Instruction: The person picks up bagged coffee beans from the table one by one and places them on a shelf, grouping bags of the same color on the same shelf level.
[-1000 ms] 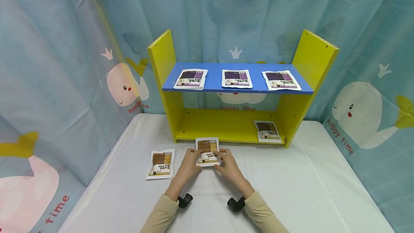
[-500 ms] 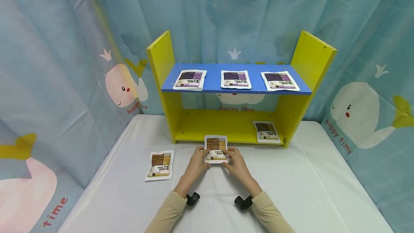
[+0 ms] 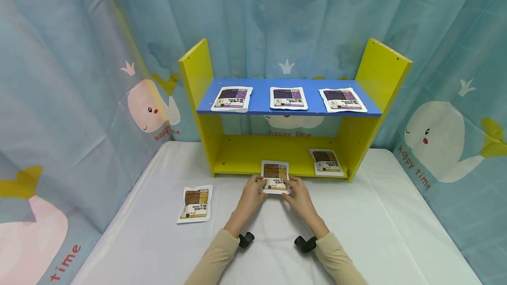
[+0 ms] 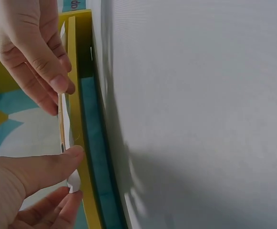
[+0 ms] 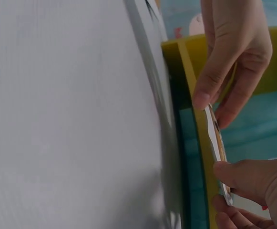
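Note:
A flat white packet with a brown-and-gold label (image 3: 275, 171) is held level between both hands at the front edge of the lower yellow shelf (image 3: 257, 153). My left hand (image 3: 249, 198) pinches its left side, thumb below and fingers over the top. On the opposite side, my right hand (image 3: 301, 199) pinches it the same way. The right wrist view shows the packet edge-on (image 5: 215, 136), with the right thumb and fingers (image 5: 245, 179) closed on its near end. A similar packet with a darker brown label (image 3: 327, 162) lies at the shelf's right end.
Another brown-and-gold packet (image 3: 196, 204) lies on the white tablecloth (image 3: 376, 232) at the left. Three purple-labelled packets (image 3: 288, 98) lie in a row on the blue upper shelf (image 3: 261, 87). Yellow side panels (image 3: 380, 82) flank the shelves, with a curtain (image 3: 253, 21) behind.
Both hands have carried the held packet rightward and slightly forward, so it now overlaps the lower shelf's front edge more. The other packets stay in place.

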A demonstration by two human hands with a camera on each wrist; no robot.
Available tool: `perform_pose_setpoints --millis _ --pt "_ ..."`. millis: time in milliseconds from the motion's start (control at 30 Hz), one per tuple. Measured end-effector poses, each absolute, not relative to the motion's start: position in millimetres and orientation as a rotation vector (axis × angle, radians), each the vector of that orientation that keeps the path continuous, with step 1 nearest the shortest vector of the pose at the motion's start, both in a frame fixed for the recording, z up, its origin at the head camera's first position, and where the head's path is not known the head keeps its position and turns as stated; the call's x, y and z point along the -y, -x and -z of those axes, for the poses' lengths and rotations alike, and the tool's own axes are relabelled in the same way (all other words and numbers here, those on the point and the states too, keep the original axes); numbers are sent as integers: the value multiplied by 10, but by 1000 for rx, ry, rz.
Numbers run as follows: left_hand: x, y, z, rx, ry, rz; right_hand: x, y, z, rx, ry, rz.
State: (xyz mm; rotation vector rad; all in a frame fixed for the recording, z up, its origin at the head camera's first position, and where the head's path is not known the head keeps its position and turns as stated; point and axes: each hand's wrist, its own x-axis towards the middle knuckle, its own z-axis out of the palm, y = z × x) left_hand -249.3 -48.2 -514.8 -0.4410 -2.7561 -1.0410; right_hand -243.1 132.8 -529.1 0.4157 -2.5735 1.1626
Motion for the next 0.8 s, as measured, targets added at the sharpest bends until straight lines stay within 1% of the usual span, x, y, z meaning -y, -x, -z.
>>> perform_pose_setpoints --millis 467,800 --pt "286 2653 5145 2688 502 1012 -1498 2572 5264 2554 -364 -1090" --pt "184 2796 5140 2687 478 988 -1532 2686 5238 2525 -353 -1023"
